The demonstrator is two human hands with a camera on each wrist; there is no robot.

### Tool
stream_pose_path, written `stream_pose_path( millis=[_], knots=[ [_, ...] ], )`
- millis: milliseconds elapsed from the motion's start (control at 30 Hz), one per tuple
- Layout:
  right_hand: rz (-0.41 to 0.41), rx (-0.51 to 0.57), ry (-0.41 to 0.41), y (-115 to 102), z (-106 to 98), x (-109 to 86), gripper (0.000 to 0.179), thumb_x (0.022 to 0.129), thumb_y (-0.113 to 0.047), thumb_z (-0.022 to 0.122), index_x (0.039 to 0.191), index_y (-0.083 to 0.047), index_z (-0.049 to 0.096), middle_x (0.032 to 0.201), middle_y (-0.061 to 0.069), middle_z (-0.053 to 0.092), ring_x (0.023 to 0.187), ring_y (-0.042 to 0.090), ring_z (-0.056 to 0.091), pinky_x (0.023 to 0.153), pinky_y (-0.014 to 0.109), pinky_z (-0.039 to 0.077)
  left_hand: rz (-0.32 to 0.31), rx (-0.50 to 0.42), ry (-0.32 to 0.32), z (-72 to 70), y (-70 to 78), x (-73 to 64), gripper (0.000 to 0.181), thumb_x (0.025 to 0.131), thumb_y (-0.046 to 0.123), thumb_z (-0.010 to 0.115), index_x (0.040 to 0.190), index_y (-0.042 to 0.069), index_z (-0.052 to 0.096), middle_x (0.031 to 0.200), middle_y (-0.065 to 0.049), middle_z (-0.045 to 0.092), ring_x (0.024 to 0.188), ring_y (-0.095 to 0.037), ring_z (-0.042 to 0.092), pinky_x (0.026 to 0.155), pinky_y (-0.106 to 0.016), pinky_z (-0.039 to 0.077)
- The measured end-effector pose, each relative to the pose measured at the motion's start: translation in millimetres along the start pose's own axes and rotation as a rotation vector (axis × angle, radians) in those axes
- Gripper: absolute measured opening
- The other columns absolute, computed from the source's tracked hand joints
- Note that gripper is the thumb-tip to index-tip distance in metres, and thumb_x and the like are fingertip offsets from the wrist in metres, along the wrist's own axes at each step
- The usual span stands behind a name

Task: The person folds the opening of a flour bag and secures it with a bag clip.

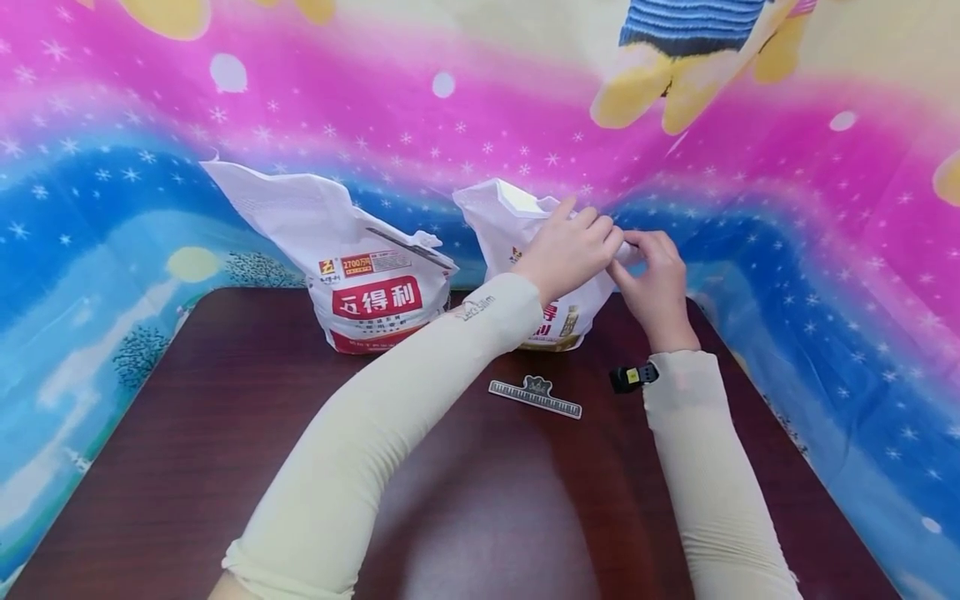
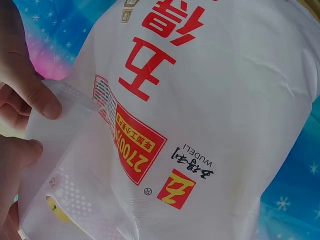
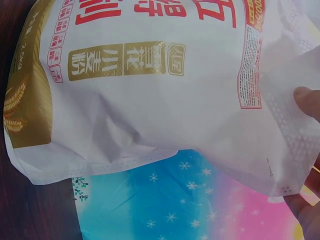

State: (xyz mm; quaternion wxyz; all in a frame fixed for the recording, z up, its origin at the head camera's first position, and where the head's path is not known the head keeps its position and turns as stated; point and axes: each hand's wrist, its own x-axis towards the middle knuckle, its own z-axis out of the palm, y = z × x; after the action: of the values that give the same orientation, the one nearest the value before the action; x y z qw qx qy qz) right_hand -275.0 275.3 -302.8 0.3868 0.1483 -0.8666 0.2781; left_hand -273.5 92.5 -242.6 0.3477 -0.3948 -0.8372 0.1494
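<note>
A white flour bag with red lettering stands at the back of the table, its top edge partly folded at the right. My left hand lies across the bag's upper front and pinches that folded edge. Close beside it, my right hand holds the bag's top right corner between thumb and fingers. In the left wrist view, both thumbs press the folded white edge. The right wrist view shows the bag's front with a gold wheat panel, the corner held at the right. My left forearm hides part of the bag.
A second flour bag stands to the left, with a dark clip across its slanted top. On the brown table in front lies a black clip with a piano-key pattern. A colourful printed cloth hangs behind the table.
</note>
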Motion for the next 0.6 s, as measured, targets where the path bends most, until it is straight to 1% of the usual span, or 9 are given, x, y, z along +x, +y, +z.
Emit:
stream_pose_path(
  millis=[167, 267, 367, 433, 600],
  knots=[
    [-0.027, -0.012, 0.005, -3.1, -0.5, 3.3, 0.030, 0.090, -0.010, 0.078, 0.112, 0.009, 0.070, 0.108, 0.027, 0.062, 0.103, 0.042, 0.055, 0.090, 0.055, 0.046, 0.016, 0.010, -0.033, -2.1, 0.0, 2.4, 0.030, 0.110, 0.019, 0.044, 0.135, 0.016, 0.060, 0.128, 0.001, 0.064, 0.115, -0.018, 0.059, 0.095, -0.034, 0.045],
    [-0.033, -0.017, 0.009, -5.0, -0.8, 4.8, 0.027, 0.090, -0.009, 0.077, 0.110, 0.009, 0.071, 0.106, 0.027, 0.063, 0.101, 0.042, 0.056, 0.089, 0.054, 0.047, 0.008, 0.004, -0.028, -1.7, 1.2, 4.6, 0.030, 0.111, 0.019, 0.043, 0.133, 0.017, 0.062, 0.125, 0.002, 0.066, 0.112, -0.017, 0.060, 0.093, -0.033, 0.046],
    [-0.034, -0.018, 0.012, -6.0, -1.5, 5.2, 0.025, 0.091, -0.009, 0.077, 0.108, 0.009, 0.072, 0.105, 0.026, 0.064, 0.100, 0.041, 0.057, 0.089, 0.053, 0.048, -0.002, -0.015, -0.015, -1.4, 3.8, 7.2, 0.030, 0.111, 0.018, 0.041, 0.129, 0.018, 0.066, 0.120, 0.003, 0.068, 0.108, -0.017, 0.061, 0.091, -0.033, 0.046],
    [-0.034, -0.019, 0.014, -6.4, -2.0, 4.9, 0.023, 0.091, -0.008, 0.076, 0.106, 0.009, 0.072, 0.103, 0.025, 0.064, 0.099, 0.040, 0.058, 0.088, 0.052, 0.049, -0.006, -0.026, -0.019, -1.3, 5.4, 8.8, 0.031, 0.111, 0.017, 0.041, 0.125, 0.018, 0.068, 0.116, 0.003, 0.069, 0.106, -0.017, 0.061, 0.090, -0.033, 0.046],
    [-0.046, -0.023, 0.004, -6.1, -2.6, 4.5, 0.018, 0.092, -0.007, 0.075, 0.101, 0.009, 0.074, 0.093, 0.022, 0.063, 0.091, 0.038, 0.058, 0.082, 0.049, 0.049, -0.003, -0.052, -0.072, -3.6, 6.1, 10.8, 0.030, 0.110, 0.018, 0.043, 0.124, 0.019, 0.070, 0.112, 0.004, 0.070, 0.104, -0.016, 0.062, 0.090, -0.033, 0.046]
  ],
)
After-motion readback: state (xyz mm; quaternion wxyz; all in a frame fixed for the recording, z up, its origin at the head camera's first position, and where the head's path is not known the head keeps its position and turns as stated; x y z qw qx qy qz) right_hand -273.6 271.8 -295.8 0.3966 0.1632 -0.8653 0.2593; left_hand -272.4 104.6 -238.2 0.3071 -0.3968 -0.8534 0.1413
